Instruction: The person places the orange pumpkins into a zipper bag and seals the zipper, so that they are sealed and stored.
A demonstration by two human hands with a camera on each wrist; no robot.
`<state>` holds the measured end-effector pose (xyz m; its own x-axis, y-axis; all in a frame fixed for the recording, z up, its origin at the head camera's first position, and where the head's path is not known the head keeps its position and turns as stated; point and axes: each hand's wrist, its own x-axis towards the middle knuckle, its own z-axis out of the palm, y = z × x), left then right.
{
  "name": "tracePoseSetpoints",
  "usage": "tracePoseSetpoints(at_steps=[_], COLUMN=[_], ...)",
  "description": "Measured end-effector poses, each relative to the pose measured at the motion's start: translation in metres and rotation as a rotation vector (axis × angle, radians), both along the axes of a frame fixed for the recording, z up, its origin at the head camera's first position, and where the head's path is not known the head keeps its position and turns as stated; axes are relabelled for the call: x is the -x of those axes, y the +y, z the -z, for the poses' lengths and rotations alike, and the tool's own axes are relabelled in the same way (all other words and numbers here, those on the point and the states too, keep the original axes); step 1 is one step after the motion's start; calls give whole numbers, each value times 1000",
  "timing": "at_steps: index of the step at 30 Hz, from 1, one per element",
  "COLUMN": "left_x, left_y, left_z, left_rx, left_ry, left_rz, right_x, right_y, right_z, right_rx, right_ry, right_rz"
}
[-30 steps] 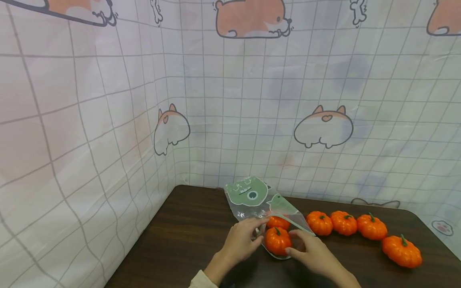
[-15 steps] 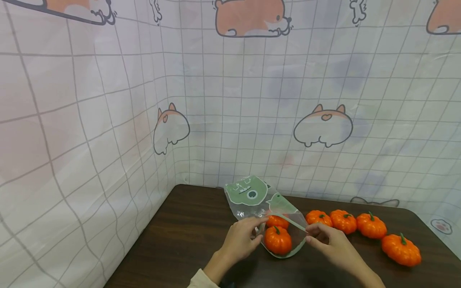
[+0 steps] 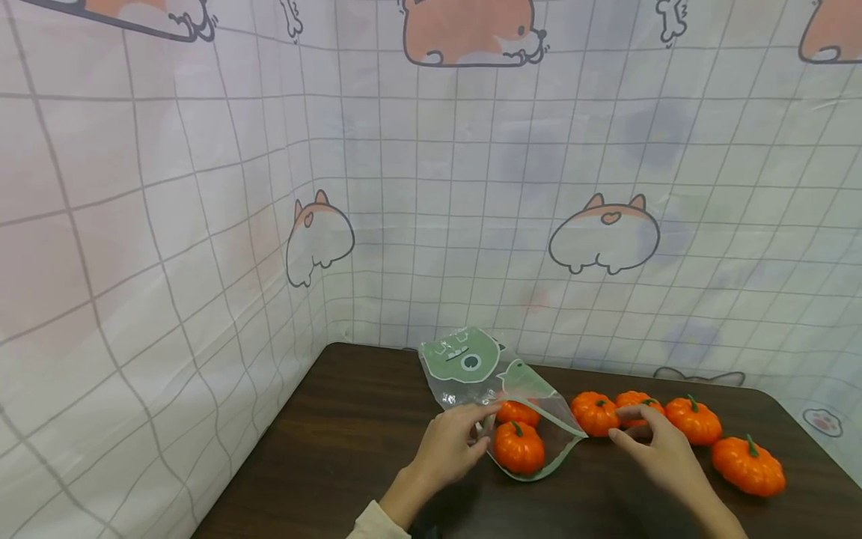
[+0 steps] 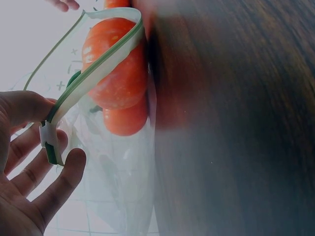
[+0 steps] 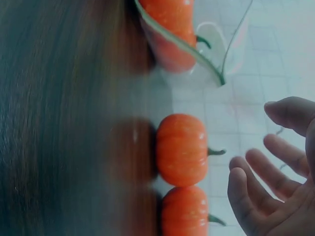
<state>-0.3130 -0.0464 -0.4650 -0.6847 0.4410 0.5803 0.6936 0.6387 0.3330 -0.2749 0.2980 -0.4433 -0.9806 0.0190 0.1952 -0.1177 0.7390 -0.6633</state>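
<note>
A clear zip bag (image 3: 465,359) with green cartoon prints lies on the dark table, its mouth spread wide. Inside it sit a small orange pumpkin (image 3: 518,449) near the opening and another pumpkin (image 3: 517,413) behind. My left hand (image 3: 447,445) pinches the left corner of the bag's mouth, by a white zip slider (image 4: 47,132). To the right of the bag, my right hand (image 3: 660,453) is held with relaxed, parted fingers and nothing between them. It is close to the loose pumpkins, nearest a pumpkin (image 3: 594,413) and its neighbour (image 3: 629,400), partly hidden by the fingers.
Farther right on the table (image 3: 337,434) are a pumpkin (image 3: 694,421) in the same row and a pumpkin (image 3: 749,466) set nearer the front. A gridded cloth (image 3: 471,224) with cartoon dogs rises behind and along the left side.
My right hand has left the pumpkin in the bag, drawn the mouth's right edge outward, let it go and moved right to the loose pumpkins. The left hand keeps its place.
</note>
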Motion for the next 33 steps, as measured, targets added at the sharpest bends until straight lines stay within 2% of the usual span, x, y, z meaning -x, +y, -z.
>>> tracePoseSetpoints(at_steps=[10, 20, 28, 33], left_x=[1, 1, 0, 0], left_y=[-1, 0, -1, -1], left_z=[-1, -2, -2, -2], left_rx=[3, 0, 10, 17], left_ry=[10, 12, 11, 1], left_rz=[-1, 9, -2, -10], right_x=[27, 48, 59, 61], right_y=[7, 1, -1, -3], right_z=[16, 24, 31, 36], right_rx=[23, -2, -78, -98], right_ry=[25, 91, 75, 108], right_rz=[15, 25, 14, 9])
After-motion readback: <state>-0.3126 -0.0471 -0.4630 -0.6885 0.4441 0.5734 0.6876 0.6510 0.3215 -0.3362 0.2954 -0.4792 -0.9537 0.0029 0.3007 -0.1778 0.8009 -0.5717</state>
